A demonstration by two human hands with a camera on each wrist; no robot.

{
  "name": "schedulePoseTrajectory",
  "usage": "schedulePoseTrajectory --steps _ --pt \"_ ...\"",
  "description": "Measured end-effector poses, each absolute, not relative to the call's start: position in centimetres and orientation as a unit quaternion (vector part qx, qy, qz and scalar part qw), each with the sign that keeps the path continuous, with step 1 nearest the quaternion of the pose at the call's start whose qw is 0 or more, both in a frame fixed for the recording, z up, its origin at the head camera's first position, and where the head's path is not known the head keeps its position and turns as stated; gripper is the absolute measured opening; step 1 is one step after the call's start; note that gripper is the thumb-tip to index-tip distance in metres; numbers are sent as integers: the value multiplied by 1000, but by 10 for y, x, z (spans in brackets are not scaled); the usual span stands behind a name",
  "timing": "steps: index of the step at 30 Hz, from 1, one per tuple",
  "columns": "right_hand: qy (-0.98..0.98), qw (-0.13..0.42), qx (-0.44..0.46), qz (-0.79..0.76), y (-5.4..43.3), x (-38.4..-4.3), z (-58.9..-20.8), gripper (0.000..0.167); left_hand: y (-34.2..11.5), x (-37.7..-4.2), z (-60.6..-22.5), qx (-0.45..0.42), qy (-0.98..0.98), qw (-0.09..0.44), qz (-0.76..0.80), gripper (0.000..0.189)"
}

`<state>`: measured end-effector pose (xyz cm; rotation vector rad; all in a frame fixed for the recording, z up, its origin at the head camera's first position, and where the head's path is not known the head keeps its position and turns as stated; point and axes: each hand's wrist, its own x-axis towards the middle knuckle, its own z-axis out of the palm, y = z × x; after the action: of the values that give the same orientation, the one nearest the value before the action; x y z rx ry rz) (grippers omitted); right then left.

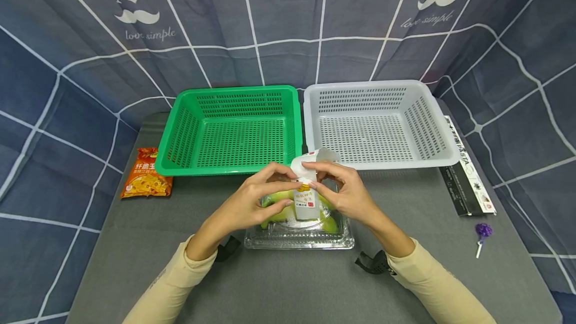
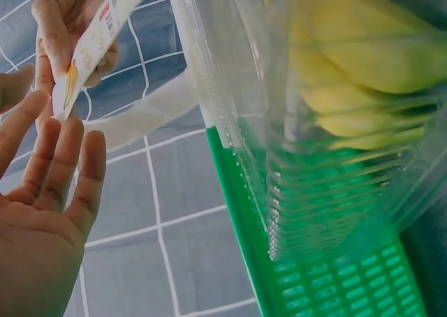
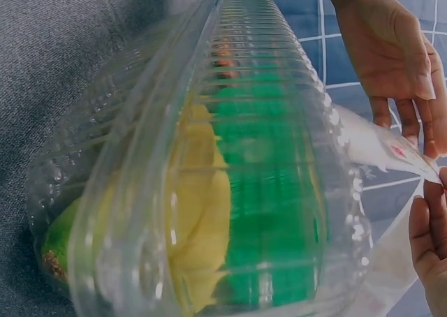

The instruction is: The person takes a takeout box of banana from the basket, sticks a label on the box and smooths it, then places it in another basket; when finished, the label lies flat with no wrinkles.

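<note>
1. With my right hand [image 1: 348, 191], right of the frame's centre, I am pinching a white paper strip [image 1: 307, 204] between thumb and fingers.
2. My left hand [image 1: 258, 196], left of centre, is touching the strip's left edge, its fingers loosely extended.
3. The strip is occupying the spot just below the frame's centre, over the clear box [image 1: 299, 243]; its upper end is curling over towards the right.
4. It is showing a small yellow picture near my fingertips, gold-coloured writing below that, a red square near its lower end and another red mark near the curl.
5. The box is sitting in the lower middle of the frame, its ribbed, shiny plastic letting me see yellow-green fruit [image 1: 330, 225] inside.
6. Above it, a green basket [image 1: 229, 170] is standing left of centre and a white basket [image 1: 382, 165] right of it.
</note>
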<state>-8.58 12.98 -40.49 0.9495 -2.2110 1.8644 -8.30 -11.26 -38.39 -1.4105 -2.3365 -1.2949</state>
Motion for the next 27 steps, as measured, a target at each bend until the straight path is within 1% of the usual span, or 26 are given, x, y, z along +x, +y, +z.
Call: schedulePoseTrajectory --steps 6,16,20,27 --pt "-721 44 302 622 130 -86 -405 41 -111 -81 -384 -452 -782 58 -425 36" --pt "-719 30 289 632 130 -87 -405 46 -109 -82 -387 -462 -781 79 -413 41" --pt "-716 30 283 637 130 -87 -405 47 -108 -81 -387 -462 -777 77 -420 43" --pt "-717 23 278 639 131 -88 -405 47 -109 -81 -387 -448 -791 58 -413 45"
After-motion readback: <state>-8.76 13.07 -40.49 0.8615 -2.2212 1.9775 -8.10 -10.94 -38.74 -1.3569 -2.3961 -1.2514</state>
